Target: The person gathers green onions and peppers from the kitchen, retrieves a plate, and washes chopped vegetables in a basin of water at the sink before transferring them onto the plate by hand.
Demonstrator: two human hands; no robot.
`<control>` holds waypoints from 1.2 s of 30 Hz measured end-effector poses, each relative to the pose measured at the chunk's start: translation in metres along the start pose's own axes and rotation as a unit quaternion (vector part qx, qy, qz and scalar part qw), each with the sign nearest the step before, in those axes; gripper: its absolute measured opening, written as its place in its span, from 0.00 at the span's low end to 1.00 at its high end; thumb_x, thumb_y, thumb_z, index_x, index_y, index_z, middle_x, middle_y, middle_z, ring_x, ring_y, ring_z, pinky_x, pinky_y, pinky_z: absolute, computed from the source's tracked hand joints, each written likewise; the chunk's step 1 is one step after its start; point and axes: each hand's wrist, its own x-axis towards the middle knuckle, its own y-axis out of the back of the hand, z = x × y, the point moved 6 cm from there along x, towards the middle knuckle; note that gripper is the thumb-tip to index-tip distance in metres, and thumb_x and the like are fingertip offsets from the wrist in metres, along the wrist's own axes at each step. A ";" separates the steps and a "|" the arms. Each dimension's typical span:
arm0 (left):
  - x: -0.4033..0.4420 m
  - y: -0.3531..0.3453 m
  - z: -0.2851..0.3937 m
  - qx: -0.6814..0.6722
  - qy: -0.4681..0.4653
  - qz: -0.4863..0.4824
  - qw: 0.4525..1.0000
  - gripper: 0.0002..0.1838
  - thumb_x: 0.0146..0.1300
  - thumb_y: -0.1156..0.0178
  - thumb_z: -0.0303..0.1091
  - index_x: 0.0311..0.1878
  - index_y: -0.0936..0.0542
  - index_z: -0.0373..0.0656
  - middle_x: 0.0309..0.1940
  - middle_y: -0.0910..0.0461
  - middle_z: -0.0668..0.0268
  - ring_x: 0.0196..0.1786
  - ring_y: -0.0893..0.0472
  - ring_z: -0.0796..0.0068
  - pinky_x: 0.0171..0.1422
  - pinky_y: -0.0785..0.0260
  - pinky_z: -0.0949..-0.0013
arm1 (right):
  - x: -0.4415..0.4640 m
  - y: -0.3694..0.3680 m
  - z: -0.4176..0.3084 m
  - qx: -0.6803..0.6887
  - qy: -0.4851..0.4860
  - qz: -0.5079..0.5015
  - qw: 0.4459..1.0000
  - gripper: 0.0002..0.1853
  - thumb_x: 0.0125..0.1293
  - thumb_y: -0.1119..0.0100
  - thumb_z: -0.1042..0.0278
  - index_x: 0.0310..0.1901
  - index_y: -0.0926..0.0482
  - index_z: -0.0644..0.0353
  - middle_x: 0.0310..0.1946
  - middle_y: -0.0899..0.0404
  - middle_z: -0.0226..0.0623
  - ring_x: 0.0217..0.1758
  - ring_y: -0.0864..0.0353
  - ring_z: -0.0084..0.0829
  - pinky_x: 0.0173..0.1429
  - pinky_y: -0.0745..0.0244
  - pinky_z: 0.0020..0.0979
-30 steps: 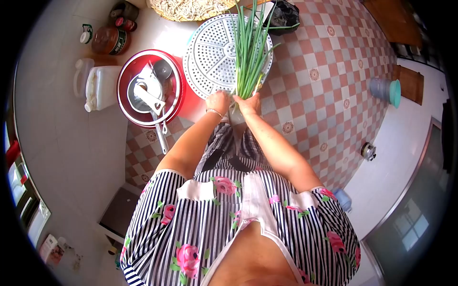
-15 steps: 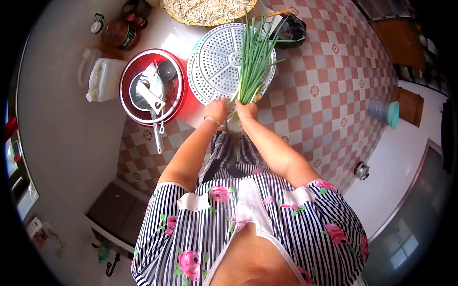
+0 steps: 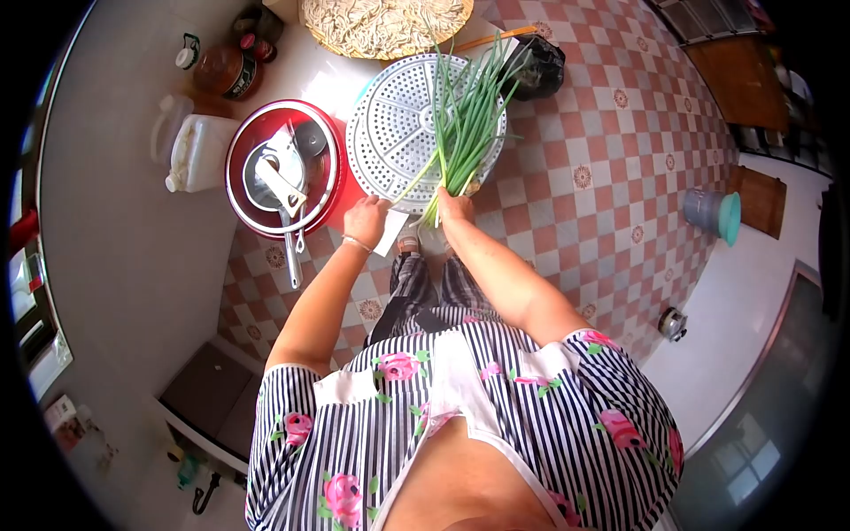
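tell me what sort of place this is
Most likely a home kitchen: there are spring onions over a perforated steamer tray, and a red basin holding cookware.

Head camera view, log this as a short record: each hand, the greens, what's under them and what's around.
Left hand: fingers closed at the end of one pale stalk slanting away from the bunch; full separation unclear
Right hand: gripping the bunch near its pale ends
Green onions: leaves pointing away from the person, lying over the tray's right part
Underneath: round perforated tray
Left of tray: red basin holding handled utensils
Beyond tray: pale strips, black bag
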 end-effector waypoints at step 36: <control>-0.255 0.322 -0.083 -0.499 -0.015 0.133 0.856 0.13 0.58 0.42 0.36 0.37 0.22 0.33 0.22 0.30 0.67 0.27 0.34 0.79 0.30 0.43 0.76 | 0.053 -0.064 0.020 0.257 -0.086 -0.019 0.962 0.21 0.41 0.26 0.58 0.31 0.23 0.65 0.18 0.27 0.35 0.14 0.32 0.28 0.16 0.35 0.30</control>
